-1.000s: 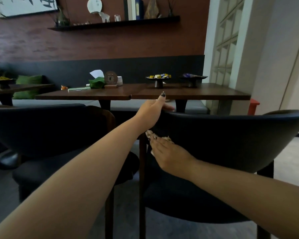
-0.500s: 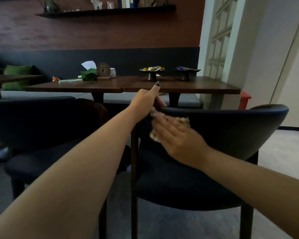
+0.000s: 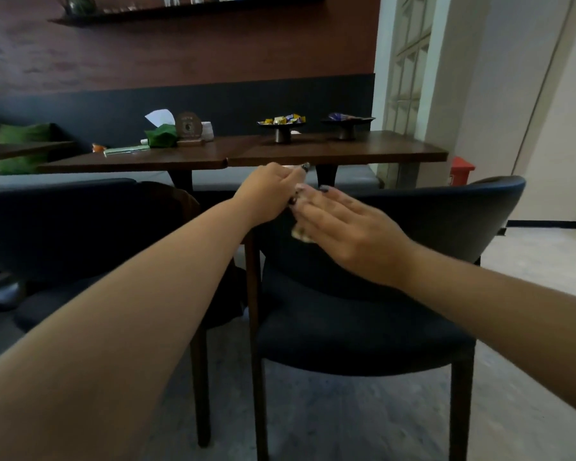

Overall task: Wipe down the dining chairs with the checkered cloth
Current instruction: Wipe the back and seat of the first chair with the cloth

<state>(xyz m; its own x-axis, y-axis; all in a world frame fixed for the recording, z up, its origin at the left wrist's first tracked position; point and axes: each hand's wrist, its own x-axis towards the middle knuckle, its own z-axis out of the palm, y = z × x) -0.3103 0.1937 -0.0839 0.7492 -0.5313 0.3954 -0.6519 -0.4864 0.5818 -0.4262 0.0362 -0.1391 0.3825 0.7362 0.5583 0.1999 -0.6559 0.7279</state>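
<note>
A dark blue dining chair (image 3: 423, 224) with wooden legs stands right in front of me. My left hand (image 3: 269, 192) grips the left end of its curved backrest, fingers curled over the top edge. My right hand (image 3: 345, 224) lies flat with straight fingers and presses the checkered cloth (image 3: 300, 233) against the inner face of the backrest, close beside my left hand. Only a small crumpled corner of the cloth shows under the palm.
A second dark chair (image 3: 64, 224) stands to the left, nearly touching the first. Behind them runs a long wooden table (image 3: 363, 154) with a green tissue holder (image 3: 162, 136) and two candy dishes (image 3: 281, 123). A bench and wall lie beyond; bare floor (image 3: 529, 261) lies on the right.
My right hand has slid the cloth up and left along the backrest, ending next to my left hand. My left hand's fingers have curled over the edge. The camera has tilted down.
</note>
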